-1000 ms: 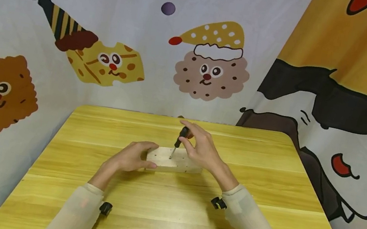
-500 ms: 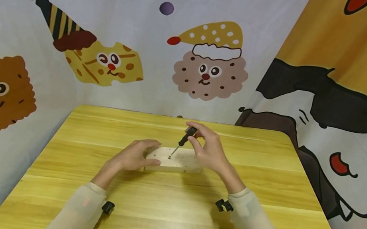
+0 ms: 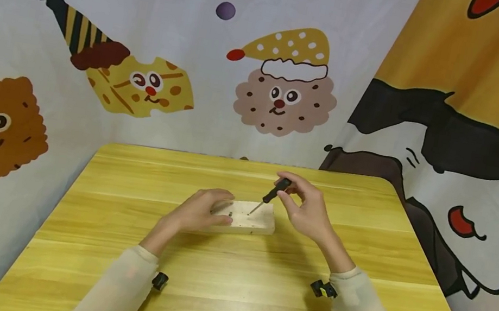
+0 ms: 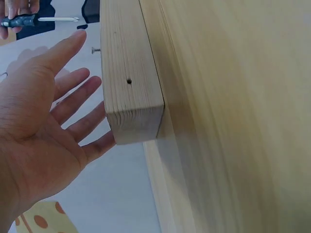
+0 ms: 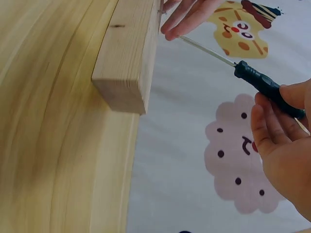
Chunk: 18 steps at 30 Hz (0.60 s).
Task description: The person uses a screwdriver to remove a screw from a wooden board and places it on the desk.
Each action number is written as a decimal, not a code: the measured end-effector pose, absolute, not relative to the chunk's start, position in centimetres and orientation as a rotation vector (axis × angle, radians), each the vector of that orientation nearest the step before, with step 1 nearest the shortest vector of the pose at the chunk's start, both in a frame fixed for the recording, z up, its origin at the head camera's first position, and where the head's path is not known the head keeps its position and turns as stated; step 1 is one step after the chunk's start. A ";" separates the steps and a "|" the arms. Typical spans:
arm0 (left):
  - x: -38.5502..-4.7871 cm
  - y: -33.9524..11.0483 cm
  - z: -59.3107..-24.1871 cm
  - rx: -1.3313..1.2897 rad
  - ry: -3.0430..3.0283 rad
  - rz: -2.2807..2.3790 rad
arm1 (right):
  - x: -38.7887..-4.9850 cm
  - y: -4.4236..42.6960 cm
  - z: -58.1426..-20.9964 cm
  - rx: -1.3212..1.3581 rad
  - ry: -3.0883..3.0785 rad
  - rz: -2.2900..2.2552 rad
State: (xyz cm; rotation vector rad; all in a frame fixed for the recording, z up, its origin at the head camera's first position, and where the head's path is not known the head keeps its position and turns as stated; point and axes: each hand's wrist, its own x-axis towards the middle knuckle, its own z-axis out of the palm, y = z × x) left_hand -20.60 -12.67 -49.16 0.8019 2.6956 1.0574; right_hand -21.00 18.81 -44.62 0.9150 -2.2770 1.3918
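A pale wooden block (image 3: 262, 225) with small holes lies on the table. From its top face stands a screw (image 4: 95, 50), its head clear of the wood. My left hand (image 3: 200, 210) is over the block's left part, thumb and fingers spread around the screw. In the left wrist view its fingers look loosely extended beside the block, and the thumb is apart from the wood. My right hand (image 3: 307, 209) pinches the black handle of a screwdriver (image 5: 262, 85) between thumb and fingers. The screwdriver leans right, its tip off the screw and apart from the block.
The wood-grain table (image 3: 226, 294) runs around the block on all sides. Behind its far edge hangs a white curtain (image 3: 174, 11) printed with cartoon figures. Small black wrist cameras (image 3: 323, 289) sit at both sleeves.
The screwdriver has drawn away from the screw, moving right and tilting more with my right hand. My left hand has slid right from the block's left end to over the screw.
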 end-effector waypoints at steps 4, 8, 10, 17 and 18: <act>-20.7 -12.0 -49.2 0.839 2.703 1.046 | -20.9 19.9 -44.7 0.902 -2.242 1.439; -20.8 -11.3 -49.1 0.877 2.698 1.048 | -20.8 20.9 -44.8 0.850 -2.240 1.470; -20.8 -11.1 -49.1 0.890 2.690 1.054 | -20.7 21.4 -44.9 0.823 -2.242 1.485; -21.0 -10.4 -49.2 0.995 2.696 1.024 | -20.6 22.4 -45.0 0.798 -2.225 1.523; -21.1 -10.3 -49.2 1.004 2.701 1.018 | -20.6 22.4 -45.0 0.798 -2.223 1.525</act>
